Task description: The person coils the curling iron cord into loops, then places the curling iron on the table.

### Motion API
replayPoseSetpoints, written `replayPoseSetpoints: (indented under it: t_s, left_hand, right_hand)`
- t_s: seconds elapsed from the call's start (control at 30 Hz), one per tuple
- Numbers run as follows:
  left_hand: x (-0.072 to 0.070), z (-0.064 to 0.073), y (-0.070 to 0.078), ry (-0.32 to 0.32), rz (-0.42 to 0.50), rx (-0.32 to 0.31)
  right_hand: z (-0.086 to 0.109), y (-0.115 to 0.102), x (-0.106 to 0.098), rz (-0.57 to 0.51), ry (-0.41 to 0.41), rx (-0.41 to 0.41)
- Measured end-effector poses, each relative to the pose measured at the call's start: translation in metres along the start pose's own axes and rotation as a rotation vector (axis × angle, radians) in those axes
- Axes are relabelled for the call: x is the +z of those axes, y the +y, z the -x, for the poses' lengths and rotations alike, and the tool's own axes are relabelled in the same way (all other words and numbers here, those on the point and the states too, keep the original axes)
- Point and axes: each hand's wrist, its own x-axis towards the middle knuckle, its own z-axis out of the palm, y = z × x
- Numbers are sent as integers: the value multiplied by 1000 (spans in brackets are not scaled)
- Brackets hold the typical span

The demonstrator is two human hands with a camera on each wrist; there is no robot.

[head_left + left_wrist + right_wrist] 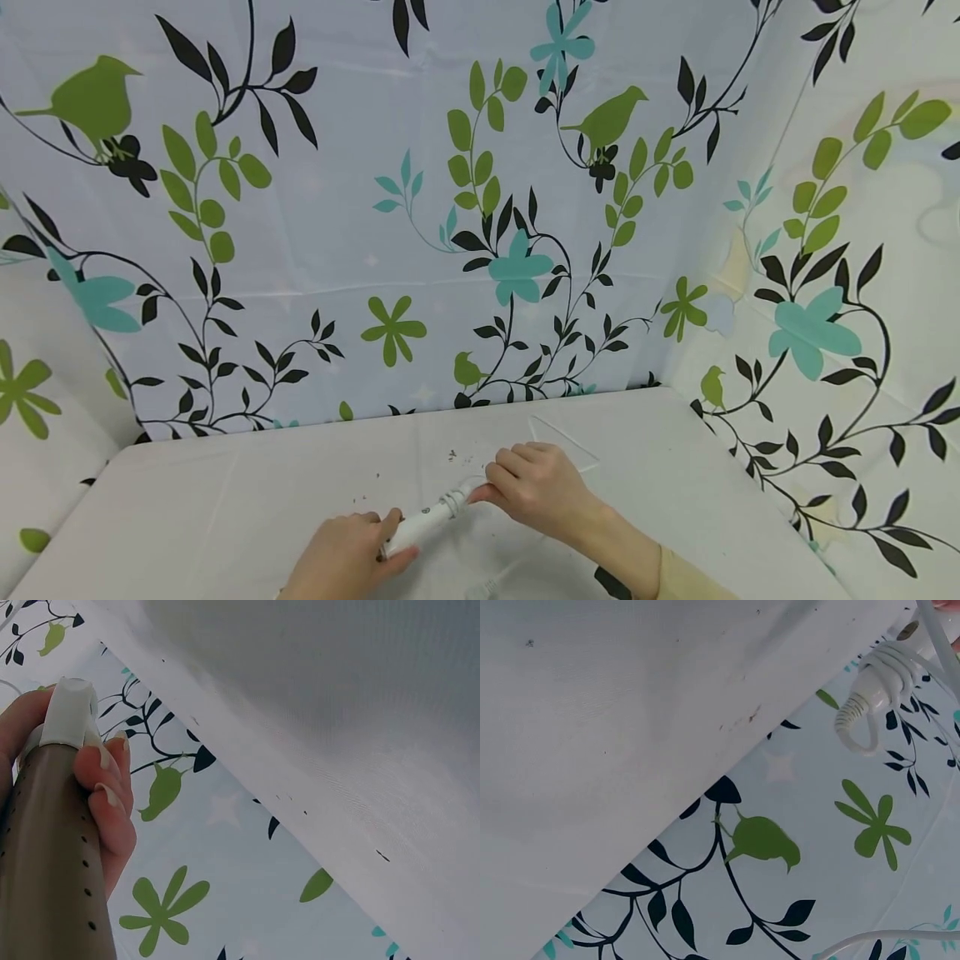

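You have a slim white appliance (422, 532) between your two hands, over the tabletop (262, 500); you cannot tell from these views whether any part of it rests there. It lies at a slant, its farther end wrapped in a few turns of its own white cord (892, 671). At its nearer end, your left hand (341, 550) is curled round it, thumb and fingers on opposite sides. Your left wrist view shows that end as a brown barrel (52, 847) with rows of dark dots, topped by a white tip piece (69, 712) lying among your fingers. Beyond the wrapped end, your right hand (536, 487) is closed narrowly, fingers bent, and appears to pinch a length of the cord; the exact grip is hidden.

On the near side of the appliance, below your right hand, a pale, blurred plug (480, 590) shows at the edge of view. To the right of the appliance you see your yellow sleeve (686, 575), with a dark patch (611, 583) beside that forearm, too cut off to identify. Just past the appliance, small dark specks (452, 455) dot the white surface. Farther behind it hangs a pale cloth (322, 208) printed with green birds, turquoise flowers and black leafy stems.
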Motion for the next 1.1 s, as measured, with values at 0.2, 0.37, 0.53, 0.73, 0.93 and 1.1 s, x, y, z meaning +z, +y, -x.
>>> replayPoseSetpoints:
  t_s: [0.2, 0.37, 0.53, 0.73, 0.93, 1.1]
  left_hand:
    - [0, 0, 2, 7, -75, 137]
    - [6, 2, 0, 183, -198, 333]
    - [14, 2, -7, 351, -241, 457]
    - [15, 3, -7, 406, -210, 525]
    - [13, 4, -5, 455, -127, 549]
    - [12, 3, -2, 498, -65, 582]
  right_hand:
    - [-2, 0, 1, -34, -10, 21]
    - [-3, 3, 0, -51, -62, 59]
    - [-2, 8, 3, -57, -105, 114]
    - [-1, 9, 4, -171, -187, 234]
    - [5, 9, 8, -382, -218, 355]
    - [13, 10, 13, -568, -299, 425]
